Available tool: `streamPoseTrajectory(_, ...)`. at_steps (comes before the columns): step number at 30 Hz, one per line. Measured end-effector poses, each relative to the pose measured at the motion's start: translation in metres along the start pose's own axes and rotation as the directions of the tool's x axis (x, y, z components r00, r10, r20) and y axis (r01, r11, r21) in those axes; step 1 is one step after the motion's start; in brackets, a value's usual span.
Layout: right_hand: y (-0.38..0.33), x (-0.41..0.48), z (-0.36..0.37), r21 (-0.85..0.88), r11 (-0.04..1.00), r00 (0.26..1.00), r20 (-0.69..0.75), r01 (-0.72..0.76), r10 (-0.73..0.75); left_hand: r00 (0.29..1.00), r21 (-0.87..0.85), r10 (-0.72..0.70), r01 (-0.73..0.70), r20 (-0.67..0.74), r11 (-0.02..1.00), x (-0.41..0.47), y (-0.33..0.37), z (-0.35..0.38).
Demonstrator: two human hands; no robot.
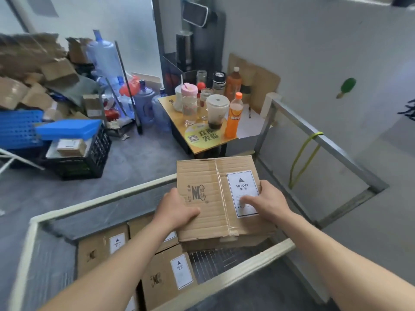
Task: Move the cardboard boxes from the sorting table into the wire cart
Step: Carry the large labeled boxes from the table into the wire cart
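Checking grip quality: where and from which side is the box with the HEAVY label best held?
Probably by its two opposite side edges, hands coming from left and right, fingers underneath: the cardboard box is wide, flat-topped and marked HEAVY. The left hand and right hand grip those edges, thumbs on top.

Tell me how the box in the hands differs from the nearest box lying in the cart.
The held box is up over the cart, gripped by the left hand and right hand; the cart box lies low inside, untouched. The held box's label reads HEAVY clearly; the cart box's label is blurred. Both are brown cardboard with a white label and a dark logo.
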State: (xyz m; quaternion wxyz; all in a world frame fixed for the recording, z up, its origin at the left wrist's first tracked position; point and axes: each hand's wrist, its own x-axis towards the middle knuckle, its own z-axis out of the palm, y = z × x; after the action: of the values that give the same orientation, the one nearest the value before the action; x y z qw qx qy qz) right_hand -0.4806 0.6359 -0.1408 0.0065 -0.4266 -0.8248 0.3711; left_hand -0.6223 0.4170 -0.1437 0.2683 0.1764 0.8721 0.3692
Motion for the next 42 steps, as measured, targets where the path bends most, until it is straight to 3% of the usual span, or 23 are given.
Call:
streamPoseTrajectory(6,-0.01,0.046,0.026,-0.069,0.997,0.997,0.079,0.031,-0.026,0.995,0.012,-0.095,0.095,-0.037,0.995,0.035,-0.026,0.002)
streamPoseTrajectory(17,0.021,0.098,0.084,-0.184,0.983,0.986,0.161,-0.012,0.042,0.969,0.035,-0.231,0.229,0.085,0.973,0.083,-0.096,0.054)
streamPoseTrajectory(32,0.165,0.192,0.204,-0.304,0.953,0.904,0.407,-0.003,0.132,0.863,0.08,-0.491,0.485,0.116,0.871,0.128,-0.212,0.21)
streamPoseTrajectory(42,0.238,0.229,0.27,-0.376,0.926,0.833,0.522,0.029,0.186,0.807,0.056,-0.572,0.571,0.148,0.819,0.146,-0.273,0.286)
